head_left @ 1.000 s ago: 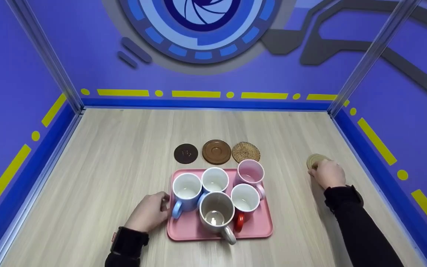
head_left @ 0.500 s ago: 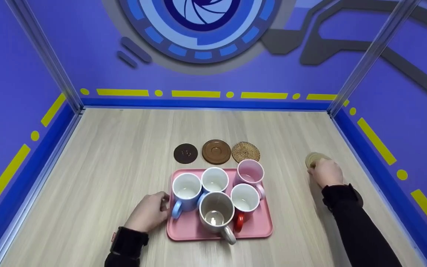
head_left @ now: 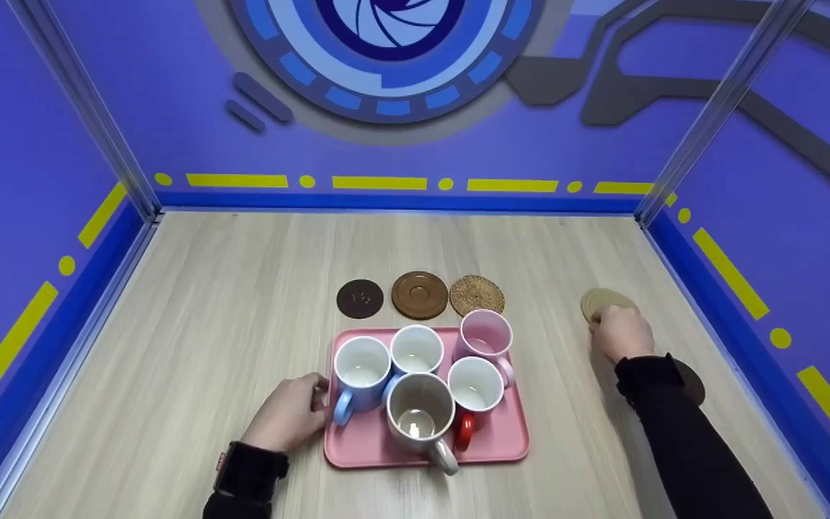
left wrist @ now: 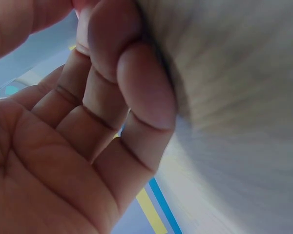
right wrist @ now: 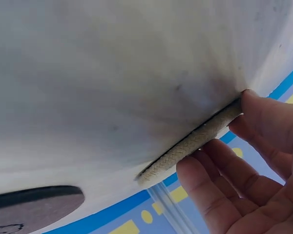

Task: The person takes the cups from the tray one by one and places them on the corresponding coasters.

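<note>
My right hand (head_left: 622,334) pinches a round beige woven coaster (head_left: 594,303) at the right side of the table. In the right wrist view the coaster (right wrist: 185,146) lies close along the tabletop, thumb at one end and fingertips under its side. My left hand (head_left: 289,411) holds the left rim of a pink tray (head_left: 357,450), its fingers curled in the left wrist view. Standing on the tray are a blue-handled mug (head_left: 361,386), another white-lined mug (head_left: 416,349), a pink mug (head_left: 485,335), a red-handled mug (head_left: 475,386) and a large greyish-beige mug (head_left: 421,411).
Behind the tray, a dark coaster (head_left: 360,298), a brown wooden coaster (head_left: 420,295) and a woven wicker coaster (head_left: 477,294) form a row. Another dark coaster (head_left: 692,382) is partly hidden by the right wrist. Blue-purple walls (head_left: 400,158) enclose the table.
My right hand has moved the beige coaster slightly left and away, revealing part of the dark coaster by the wrist. My left hand, the tray and the mugs stay put.
</note>
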